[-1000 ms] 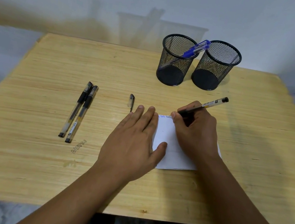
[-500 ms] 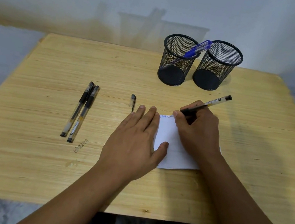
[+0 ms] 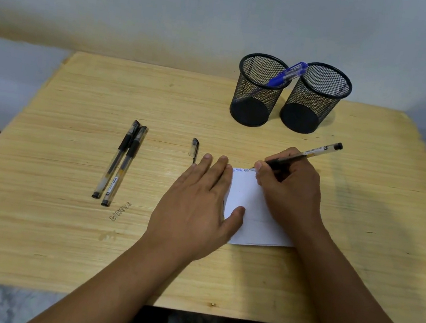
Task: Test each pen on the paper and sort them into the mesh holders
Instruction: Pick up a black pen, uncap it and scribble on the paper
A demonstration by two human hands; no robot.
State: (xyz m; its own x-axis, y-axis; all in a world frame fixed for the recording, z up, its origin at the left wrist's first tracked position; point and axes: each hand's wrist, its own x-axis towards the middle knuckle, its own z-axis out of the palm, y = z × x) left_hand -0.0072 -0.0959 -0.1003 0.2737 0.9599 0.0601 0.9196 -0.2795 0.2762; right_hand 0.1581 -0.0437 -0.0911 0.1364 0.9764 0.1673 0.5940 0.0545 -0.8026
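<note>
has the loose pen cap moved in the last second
No. The pen cap lies in the same spot beyond the left hand, right of the two pens.

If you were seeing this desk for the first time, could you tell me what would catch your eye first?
Most striking are the two hands at the centre: the right hand grips a pen with its tip on the white paper, while the left hand lies flat on the sheet's left edge. Behind them stand two black mesh holders, the left one holding a blue pen. Two more pens lie side by side to the left.
</note>
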